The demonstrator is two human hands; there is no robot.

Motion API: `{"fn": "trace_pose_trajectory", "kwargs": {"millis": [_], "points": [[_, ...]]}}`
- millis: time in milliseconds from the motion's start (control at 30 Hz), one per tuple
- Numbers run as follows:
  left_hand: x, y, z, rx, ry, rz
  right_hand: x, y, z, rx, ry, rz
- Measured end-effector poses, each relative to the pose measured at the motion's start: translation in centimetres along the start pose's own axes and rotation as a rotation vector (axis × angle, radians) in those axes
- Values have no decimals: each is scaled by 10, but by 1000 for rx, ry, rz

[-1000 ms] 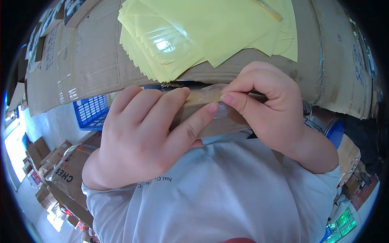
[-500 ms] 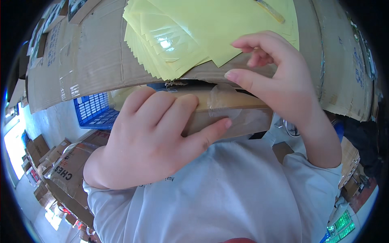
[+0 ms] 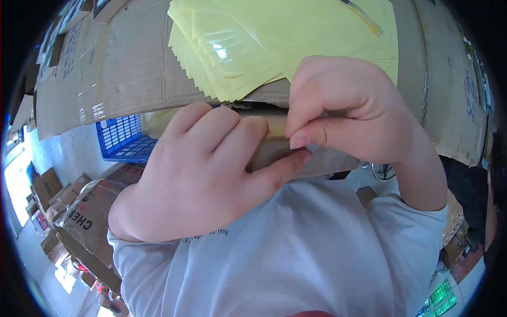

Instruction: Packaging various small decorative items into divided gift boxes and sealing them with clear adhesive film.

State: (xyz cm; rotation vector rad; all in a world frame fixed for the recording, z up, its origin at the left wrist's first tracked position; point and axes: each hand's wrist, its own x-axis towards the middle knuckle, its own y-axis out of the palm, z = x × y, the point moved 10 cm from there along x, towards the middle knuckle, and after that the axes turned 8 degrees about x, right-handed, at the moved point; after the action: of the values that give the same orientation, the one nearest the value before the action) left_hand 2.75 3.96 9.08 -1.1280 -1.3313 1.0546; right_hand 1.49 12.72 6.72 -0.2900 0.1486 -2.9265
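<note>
A brown cardboard box [image 3: 330, 160], partly wrapped in clear film, lies close against my body at the front edge of the cardboard-covered table. My left hand [image 3: 198, 166] grips it, fingers bent over its far side and thumb stretched along its near face. Just beyond the tip of that thumb, my right hand [image 3: 346, 108] pinches with thumb and index finger at the box's upper edge. Whatever is between those fingertips is too small to make out. Much of the box is hidden behind both hands.
A fanned stack of yellow sheets [image 3: 232, 42] covers the middle of the cardboard tabletop [image 3: 124, 63], with a thin yellowish tool [image 3: 363, 17] on it. Below the table's left part stands a blue plastic crate [image 3: 124, 140]. Cardboard cartons [image 3: 97, 206] are piled at the left.
My right hand has come down and left from above the box, closing from spread fingers into a pinch beside my left thumb. My left hand keeps its grip on the box.
</note>
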Motion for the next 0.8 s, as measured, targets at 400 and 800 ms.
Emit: {"fn": "trace_pose_trajectory", "kwargs": {"millis": [400, 800], "points": [[1, 1, -8, -22, 87, -6, -11, 12, -49, 330, 467, -26], [4, 4, -8, -95, 122, 77, -26, 20, -70, 173, 590, -54]]}}
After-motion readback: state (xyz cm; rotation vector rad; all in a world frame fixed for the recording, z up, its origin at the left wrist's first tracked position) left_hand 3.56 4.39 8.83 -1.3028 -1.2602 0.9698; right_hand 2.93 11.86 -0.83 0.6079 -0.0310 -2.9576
